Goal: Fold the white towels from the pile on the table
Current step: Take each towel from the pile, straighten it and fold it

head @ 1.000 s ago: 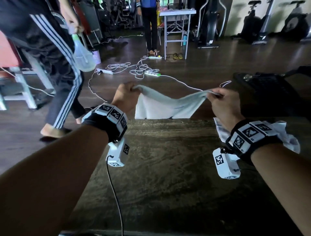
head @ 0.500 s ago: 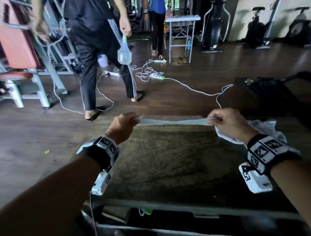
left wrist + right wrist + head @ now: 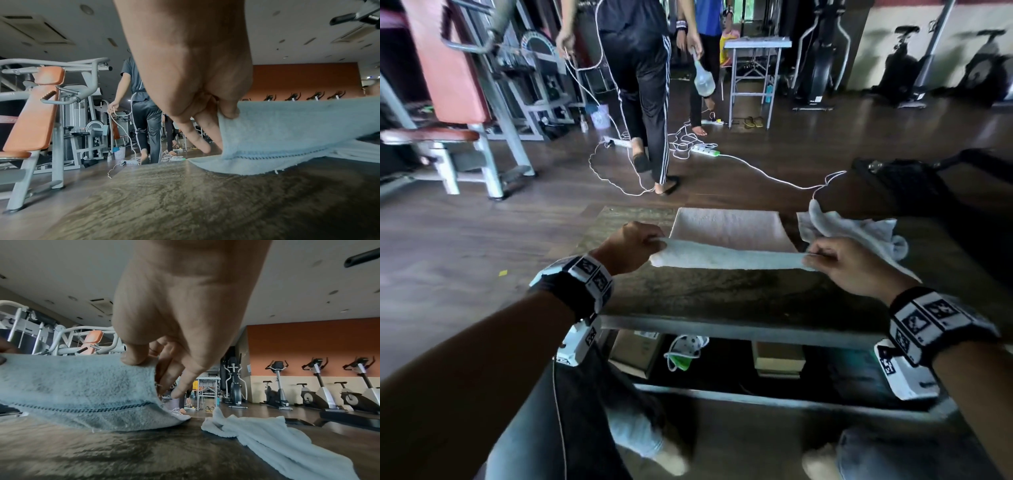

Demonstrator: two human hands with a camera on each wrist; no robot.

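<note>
A white towel (image 3: pixel 726 240) lies spread on the far part of the dark table (image 3: pixel 722 298), its near edge lifted and stretched between my two hands. My left hand (image 3: pixel 654 241) pinches the left corner; in the left wrist view the thumb and fingers (image 3: pixel 228 112) clamp the towel (image 3: pixel 298 129). My right hand (image 3: pixel 813 255) pinches the right corner, as the right wrist view shows on the towel (image 3: pixel 82 386). A crumpled white towel (image 3: pixel 859 233) (image 3: pixel 277 439) lies just to the right.
A person (image 3: pixel 643 85) in black striped trousers walks away on the wooden floor beyond the table, among white cables and a power strip (image 3: pixel 705 150). Gym machines stand left and behind. A black object (image 3: pixel 900 185) sits at the far right. Boxes lie under the table.
The towel, held hanging beyond the table's far edge a second ago, now lies spread on the table. Both hands drew its near edge toward me. The walking person moved further away.
</note>
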